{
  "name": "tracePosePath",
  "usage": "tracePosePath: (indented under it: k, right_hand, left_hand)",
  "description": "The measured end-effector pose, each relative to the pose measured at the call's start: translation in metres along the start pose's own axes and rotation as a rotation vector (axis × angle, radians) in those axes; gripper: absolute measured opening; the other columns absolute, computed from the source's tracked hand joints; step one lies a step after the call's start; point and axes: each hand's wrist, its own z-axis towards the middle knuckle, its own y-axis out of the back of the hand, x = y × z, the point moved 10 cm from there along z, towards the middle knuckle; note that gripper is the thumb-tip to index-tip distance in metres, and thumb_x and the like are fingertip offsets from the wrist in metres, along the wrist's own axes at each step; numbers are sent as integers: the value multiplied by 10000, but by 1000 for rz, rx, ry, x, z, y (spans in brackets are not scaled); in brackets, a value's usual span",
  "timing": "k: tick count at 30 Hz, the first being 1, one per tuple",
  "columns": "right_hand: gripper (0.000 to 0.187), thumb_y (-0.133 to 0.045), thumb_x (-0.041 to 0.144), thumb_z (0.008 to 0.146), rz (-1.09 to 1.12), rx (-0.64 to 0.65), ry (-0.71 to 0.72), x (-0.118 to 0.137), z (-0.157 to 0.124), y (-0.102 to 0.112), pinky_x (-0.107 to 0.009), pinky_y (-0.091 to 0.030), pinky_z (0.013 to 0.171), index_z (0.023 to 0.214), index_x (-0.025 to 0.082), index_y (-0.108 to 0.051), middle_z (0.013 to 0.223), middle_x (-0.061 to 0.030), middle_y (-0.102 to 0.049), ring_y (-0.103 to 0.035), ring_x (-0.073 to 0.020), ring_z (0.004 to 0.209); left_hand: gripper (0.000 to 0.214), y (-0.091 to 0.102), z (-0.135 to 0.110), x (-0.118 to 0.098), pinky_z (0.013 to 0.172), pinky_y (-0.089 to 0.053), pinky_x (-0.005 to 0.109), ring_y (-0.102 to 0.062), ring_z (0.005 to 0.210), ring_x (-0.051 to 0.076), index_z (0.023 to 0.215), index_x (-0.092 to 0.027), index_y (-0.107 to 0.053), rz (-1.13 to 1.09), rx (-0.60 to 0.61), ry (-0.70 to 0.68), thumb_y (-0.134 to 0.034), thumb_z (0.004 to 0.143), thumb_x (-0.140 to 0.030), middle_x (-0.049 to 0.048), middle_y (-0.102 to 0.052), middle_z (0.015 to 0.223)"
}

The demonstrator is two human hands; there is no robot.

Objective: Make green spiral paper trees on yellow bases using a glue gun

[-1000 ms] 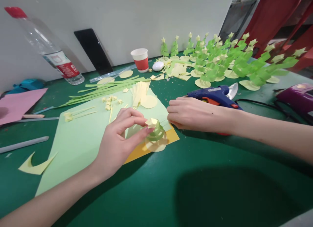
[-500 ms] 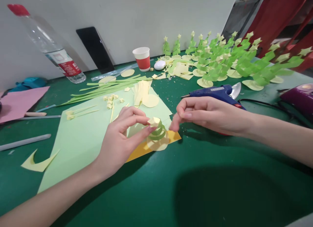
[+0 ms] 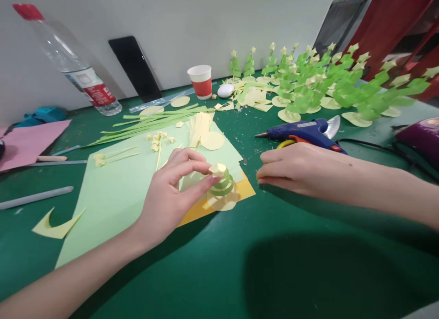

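Note:
My left hand (image 3: 171, 191) pinches the pale yellow star on top of a small green spiral paper tree (image 3: 222, 186), thumb and fingers closed round it. The tree stands on a pale yellow disc that overlaps a light green sheet (image 3: 116, 195) and an orange sheet (image 3: 247, 191). My right hand (image 3: 298, 170) lies flat on the green table just right of the tree, fingers stretched out together and holding nothing. A blue glue gun (image 3: 302, 131) rests right behind that hand, nozzle pointing left.
Many finished green paper trees (image 3: 325, 85) crowd the back right. Green strips (image 3: 151, 122), yellow strips and discs (image 3: 206, 133) lie behind the sheets. Further off are a red paper cup (image 3: 200, 82), a plastic bottle (image 3: 75, 72), a black phone (image 3: 135, 67), pink paper (image 3: 30, 143) and a purple device (image 3: 421, 136).
My right hand lifted with curled fingers beside the tree, then drew back to the right and flattened on the table. My left hand kept its pinch on the star.

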Motion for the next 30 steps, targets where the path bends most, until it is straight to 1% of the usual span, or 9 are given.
tracePosePath:
  k: [2, 6, 9, 14, 16, 19, 22, 25, 30]
  right_hand:
    - [311, -322, 159, 841, -79, -4, 11, -5, -2, 2, -256, -314, 503, 675, 157, -585, 641, -38, -475, -436, -119, 533]
    - [276, -343, 207, 842, -103, -183, -67, -25, -10, 29, -271, -336, 504, 663, 155, -546, 706, -64, -467, -443, -133, 562]
    - [230, -339, 205, 831, -156, -289, -165, -41, -18, 50, -287, -345, 515, 657, 188, -488, 731, -77, -466, -433, -144, 575]
    - [179, -296, 225, 802, -321, -366, -391, -61, -30, 77, -334, -357, 624, 655, 236, -398, 801, -111, -479, -474, -224, 768]
    - [168, -296, 249, 805, -314, -416, -467, -66, -35, 84, -339, -348, 649, 671, 243, -396, 804, -104, -505, -485, -231, 797]
    - [166, -327, 292, 817, -121, -378, -451, -68, -33, 73, -300, -337, 543, 696, 249, -432, 639, -35, -534, -496, -171, 584]
    - [201, -345, 339, 833, 16, -234, -306, -55, -22, 50, -261, -275, 437, 739, 234, -489, 448, 27, -454, -389, -117, 380]
    - [243, -459, 406, 792, -14, -118, -189, -35, -14, 32, -249, -234, 413, 828, 197, -579, 377, 41, -432, -371, -114, 341]
    - [274, -513, 284, 777, -12, 2, -107, -3, -3, 1, -240, -250, 438, 999, 173, -629, 510, -17, -597, -487, -138, 420]
  left_hand:
    - [91, 0, 0, 0, 692, -390, 251, -474, 731, 122, 683, -225, -558, -2, 0, -1, -567, 756, -171, -29, -521, 734]
    - [90, -1, -1, 0, 691, -394, 254, -477, 726, 122, 680, -228, -565, 6, 6, 10, -565, 756, -180, -29, -519, 731]
    - [84, -1, -1, 1, 690, -398, 265, -480, 730, 131, 679, -228, -569, -1, 6, 24, -565, 754, -189, -24, -521, 732]
    - [85, 0, 0, 2, 691, -394, 262, -476, 729, 128, 673, -227, -564, -9, -1, 31, -568, 751, -190, -27, -524, 733]
    - [87, 1, 0, 1, 693, -393, 257, -475, 725, 123, 670, -226, -561, -8, -3, 26, -571, 749, -192, -31, -524, 728]
    - [82, 1, 0, 0, 693, -396, 257, -477, 721, 124, 670, -226, -560, 4, -5, 18, -574, 748, -204, -31, -524, 724]
    - [84, 0, 0, 0, 688, -401, 265, -482, 723, 133, 672, -226, -560, 19, -4, 17, -564, 753, -204, -25, -528, 725]
    - [87, 0, 0, 0, 690, -403, 271, -484, 725, 137, 672, -229, -558, 25, 0, 24, -560, 752, -196, -22, -530, 727]
    - [92, 0, 0, 1, 700, -406, 281, -486, 732, 143, 665, -226, -558, 25, 4, 32, -554, 751, -194, -16, -528, 732]
